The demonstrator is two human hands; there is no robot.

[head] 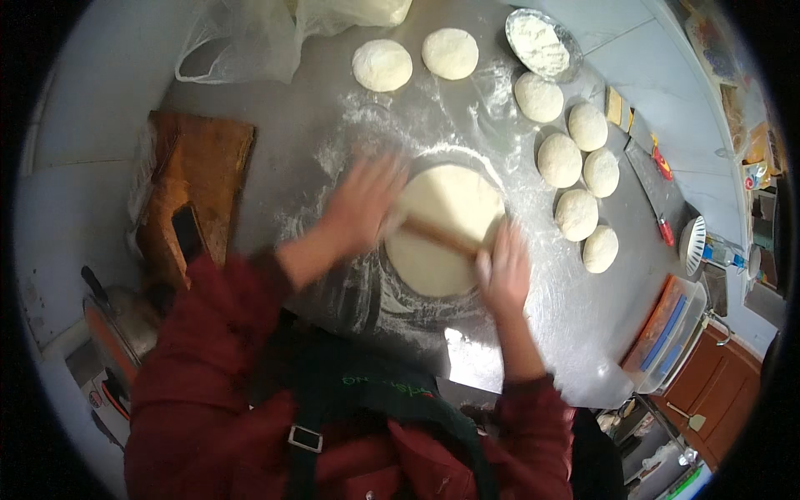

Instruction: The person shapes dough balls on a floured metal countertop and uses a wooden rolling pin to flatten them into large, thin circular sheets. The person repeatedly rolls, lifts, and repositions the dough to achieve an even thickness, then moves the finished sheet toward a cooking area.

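A flattened round of dough (431,269) lies on the floured metal worktop (300,206). Across its middle runs a slim wooden rolling pin (439,236), tilted down to the right. My left hand (365,200), blurred, rests over the pin's left end with its fingers stretched forward. At the dough's right edge my right hand (505,269) covers the other end of the pin, fingers also extended. Both palms hide the pin's ends. Loose flour surrounds the dough on the metal.
Dough balls (382,65) sit at the back, and several more (559,160) at the right. A flour bowl (544,47), a red-handled knife (650,187) and a plastic bin (665,334) line the right side. Leftward are a wooden board (209,150) and a plastic bag (250,44).
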